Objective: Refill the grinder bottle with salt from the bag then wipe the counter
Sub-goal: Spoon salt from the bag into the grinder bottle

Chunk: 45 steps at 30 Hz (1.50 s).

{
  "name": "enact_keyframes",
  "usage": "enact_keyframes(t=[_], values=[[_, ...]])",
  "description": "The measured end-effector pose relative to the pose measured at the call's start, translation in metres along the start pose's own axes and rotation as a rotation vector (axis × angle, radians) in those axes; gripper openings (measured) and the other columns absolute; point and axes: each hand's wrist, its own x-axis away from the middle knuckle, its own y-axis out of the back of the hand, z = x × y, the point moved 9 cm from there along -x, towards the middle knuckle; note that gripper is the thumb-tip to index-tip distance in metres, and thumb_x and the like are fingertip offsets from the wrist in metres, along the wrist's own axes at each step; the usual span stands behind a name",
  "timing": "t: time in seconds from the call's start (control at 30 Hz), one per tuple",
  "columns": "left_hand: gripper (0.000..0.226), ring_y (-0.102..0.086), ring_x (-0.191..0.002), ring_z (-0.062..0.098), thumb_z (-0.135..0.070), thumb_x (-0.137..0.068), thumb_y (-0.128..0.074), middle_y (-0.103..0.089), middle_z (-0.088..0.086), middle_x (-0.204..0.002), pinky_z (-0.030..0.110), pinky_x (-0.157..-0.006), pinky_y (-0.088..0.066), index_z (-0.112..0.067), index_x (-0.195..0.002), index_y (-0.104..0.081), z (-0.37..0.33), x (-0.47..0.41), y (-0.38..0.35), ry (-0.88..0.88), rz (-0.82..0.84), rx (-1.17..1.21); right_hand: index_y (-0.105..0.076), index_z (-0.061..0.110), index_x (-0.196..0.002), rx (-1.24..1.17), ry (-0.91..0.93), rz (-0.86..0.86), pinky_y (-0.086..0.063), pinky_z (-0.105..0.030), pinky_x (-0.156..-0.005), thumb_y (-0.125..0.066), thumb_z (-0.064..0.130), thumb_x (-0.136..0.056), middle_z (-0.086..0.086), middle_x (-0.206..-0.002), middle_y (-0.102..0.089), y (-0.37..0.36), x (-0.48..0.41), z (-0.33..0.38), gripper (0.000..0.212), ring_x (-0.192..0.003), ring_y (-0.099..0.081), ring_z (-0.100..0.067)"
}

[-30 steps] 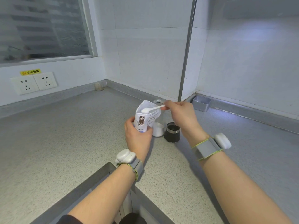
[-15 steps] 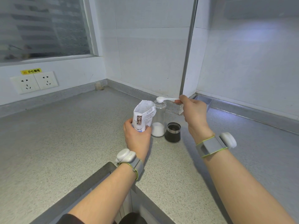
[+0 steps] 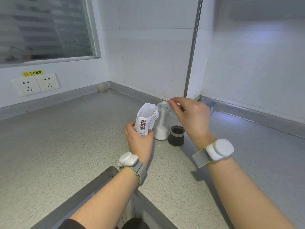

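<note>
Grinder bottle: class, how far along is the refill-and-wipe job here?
Done: the grinder top stands off beside the grinder bottle, which holds a low layer of salt. In hand: the left hand grips the open bag; the right hand pinches a spoon at the bottle's mouth. Left: more salt, refitting the top, wiping the counter; no cloth shows.

The speckled grey desk (image 3: 66,138) carries a glass bottle (image 3: 162,119) with salt (image 3: 160,133) at its bottom, a dark cap (image 3: 176,136) just beside it, and a metal tin (image 3: 211,103) near the wall.
</note>
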Motion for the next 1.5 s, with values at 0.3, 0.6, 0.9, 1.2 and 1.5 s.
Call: enact_keyframes(t=[0.3,0.6,0.9,1.2,1.5], values=[[0.048,-0.059,-0.091,0.028,-0.002,-0.070,-0.073,-0.050,0.008,-0.112,0.039,-0.077,-0.051,-0.007,-0.112,-0.051,-0.004,0.000,0.003,-0.052,-0.043,-0.004,-0.077,0.017,-0.083,-0.318,-0.170,-0.035,-0.037,-0.025,-0.051,-0.069,0.034,-0.090,0.008,-0.049,-0.045,0.004,-0.001,-0.008,0.019,-0.048,-0.041,-0.007],[0.055,-0.052,-0.094,-0.005,-0.004,-0.069,-0.077,-0.048,0.005,-0.120,0.006,-0.077,-0.041,-0.010,-0.118,-0.052,-0.028,0.008,0.001,-0.305,0.025,0.042,-0.073,0.025,-0.083,-0.030,0.124,0.377,-0.042,-0.031,-0.051,-0.060,0.042,-0.094,0.003,-0.061,-0.065,-0.042,0.016,0.026,0.024,-0.062,-0.064,-0.023],[0.056,-0.047,-0.102,-0.012,0.004,-0.065,-0.076,-0.047,0.011,-0.121,0.005,-0.084,-0.038,-0.003,-0.116,-0.053,-0.037,0.011,-0.004,-0.421,0.056,0.039,-0.059,0.010,-0.062,-0.304,-0.235,0.768,-0.037,-0.036,-0.055,-0.051,0.034,-0.097,0.001,-0.051,-0.052,-0.074,0.031,0.015,0.043,-0.053,-0.046,-0.019],[0.049,-0.049,-0.085,0.009,-0.009,-0.069,-0.076,-0.049,0.005,-0.113,0.019,-0.072,-0.037,-0.011,-0.111,-0.052,-0.014,0.003,-0.002,-0.155,0.019,-0.013,-0.076,0.016,-0.067,-0.569,-0.776,0.446,-0.019,-0.015,-0.035,-0.061,0.028,-0.090,0.010,-0.032,-0.022,-0.062,0.032,-0.022,0.030,-0.031,-0.024,-0.009],[0.051,-0.054,-0.085,0.016,-0.016,-0.069,-0.078,-0.052,0.004,-0.112,0.027,-0.072,-0.040,-0.011,-0.113,-0.052,0.000,-0.001,0.000,-0.023,-0.010,-0.024,-0.075,0.019,-0.061,-0.661,-0.951,0.253,-0.023,-0.026,-0.048,-0.059,0.026,-0.087,-0.005,-0.051,-0.027,-0.050,0.030,-0.048,0.031,-0.043,-0.023,-0.016]])
